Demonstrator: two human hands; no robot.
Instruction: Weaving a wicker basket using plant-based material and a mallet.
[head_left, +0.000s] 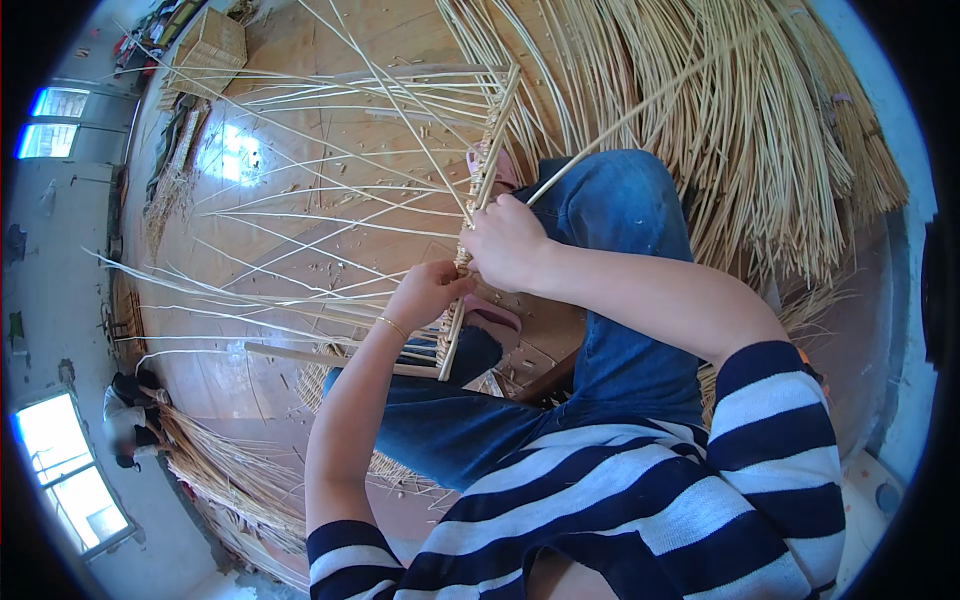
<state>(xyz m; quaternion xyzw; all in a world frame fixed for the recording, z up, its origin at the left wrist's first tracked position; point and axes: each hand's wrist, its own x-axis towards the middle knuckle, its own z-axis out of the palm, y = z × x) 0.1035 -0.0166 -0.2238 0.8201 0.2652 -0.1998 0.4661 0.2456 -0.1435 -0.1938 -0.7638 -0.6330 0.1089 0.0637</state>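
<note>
A narrow woven wicker panel (487,150) stands between my knees, its edge running from far to near. Long pale willow rods (330,220) fan out from it to the left. My left hand (432,292), a thin bracelet at its wrist, pinches the weave near the panel's middle. Just beyond it, my right hand (507,243) is closed on the same woven edge, fingers curled over the far side. One long loose rod (640,108) slants from beside my right hand toward the far right. My fingertips partly hide the strands under them.
Bundled willow rods (740,150) lie in a large heap at the far right. More bundles (230,470) lie at the left, where another person (132,420) bends. A wicker basket (212,52) stands far left. Cut scraps litter the floor (290,130). A stick (330,358) juts from the panel's near end.
</note>
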